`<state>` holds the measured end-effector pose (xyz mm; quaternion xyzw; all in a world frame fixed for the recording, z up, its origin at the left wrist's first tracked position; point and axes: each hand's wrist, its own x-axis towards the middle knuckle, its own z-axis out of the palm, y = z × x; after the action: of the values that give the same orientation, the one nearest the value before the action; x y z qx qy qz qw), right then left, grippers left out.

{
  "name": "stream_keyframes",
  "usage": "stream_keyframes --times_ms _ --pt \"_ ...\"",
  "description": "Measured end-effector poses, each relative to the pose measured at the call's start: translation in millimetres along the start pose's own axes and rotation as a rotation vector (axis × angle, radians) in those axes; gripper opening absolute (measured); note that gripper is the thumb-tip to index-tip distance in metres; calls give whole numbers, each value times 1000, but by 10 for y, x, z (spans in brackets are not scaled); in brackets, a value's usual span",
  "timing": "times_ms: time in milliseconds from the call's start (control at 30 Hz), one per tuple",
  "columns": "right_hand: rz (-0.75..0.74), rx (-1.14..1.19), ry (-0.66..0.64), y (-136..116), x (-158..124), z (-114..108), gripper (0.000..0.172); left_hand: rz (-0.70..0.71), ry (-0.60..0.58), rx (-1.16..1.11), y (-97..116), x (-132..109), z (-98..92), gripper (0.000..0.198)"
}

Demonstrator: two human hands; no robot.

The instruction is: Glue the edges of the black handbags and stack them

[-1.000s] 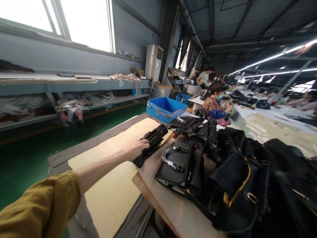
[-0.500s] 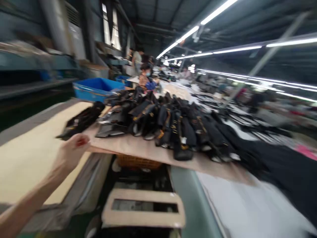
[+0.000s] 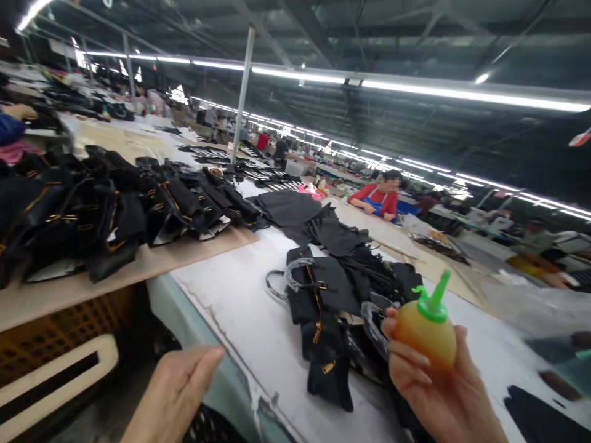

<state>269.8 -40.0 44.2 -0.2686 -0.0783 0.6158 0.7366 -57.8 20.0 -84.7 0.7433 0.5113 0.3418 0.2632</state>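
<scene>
My right hand [image 3: 438,394] is closed round a small yellow squeeze bottle [image 3: 427,332] with a green nozzle cap, held upright at the lower right. My left hand [image 3: 178,394] hovers low in the middle, fingers stretched out together, holding nothing, near the front edge of the white table [image 3: 240,307]. Between the hands lies a small heap of black bags [image 3: 327,307] with gold zips and plastic-wrapped handles. A long row of black bags [image 3: 92,215] lies on a brown board [image 3: 55,292] to the left.
Black fabric pieces [image 3: 305,218] are spread further back on the table. A person in red with a blue apron [image 3: 378,197] sits at a far table. An orange crate [image 3: 41,335] sits under the board, beside a cream frame [image 3: 50,387]. Clear plastic [image 3: 540,311] lies at right.
The view has swung right, away from the left table and blue bin. My left hand let go of the black bag and came back low. My right hand with the bottle has come into view.
</scene>
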Motion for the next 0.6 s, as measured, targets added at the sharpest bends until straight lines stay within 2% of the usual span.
stream_keyframes --times_ms 33,100,200,233,300,367,467,600 --pt "-22 22 -3 -82 -5 -61 86 17 9 22 177 185 108 52" --pt "-41 77 5 -193 2 -170 76 80 -54 93 491 554 312 48" --pt "-18 172 79 -239 33 -295 62 156 -106 246 852 1032 644 16" --pt "-2 196 96 -240 44 -330 60 193 -129 274 949 1158 769 19" --pt "37 225 99 -241 68 -399 59 275 -184 299 1112 1358 1031 38" --pt "72 239 69 -246 97 -471 58 335 -237 318 1219 1506 1284 54" --pt "140 232 20 -217 150 -571 57 346 -315 369 1246 1663 1566 61" --pt "182 190 -70 -65 239 -660 54 272 -324 415 1166 1720 1706 75"
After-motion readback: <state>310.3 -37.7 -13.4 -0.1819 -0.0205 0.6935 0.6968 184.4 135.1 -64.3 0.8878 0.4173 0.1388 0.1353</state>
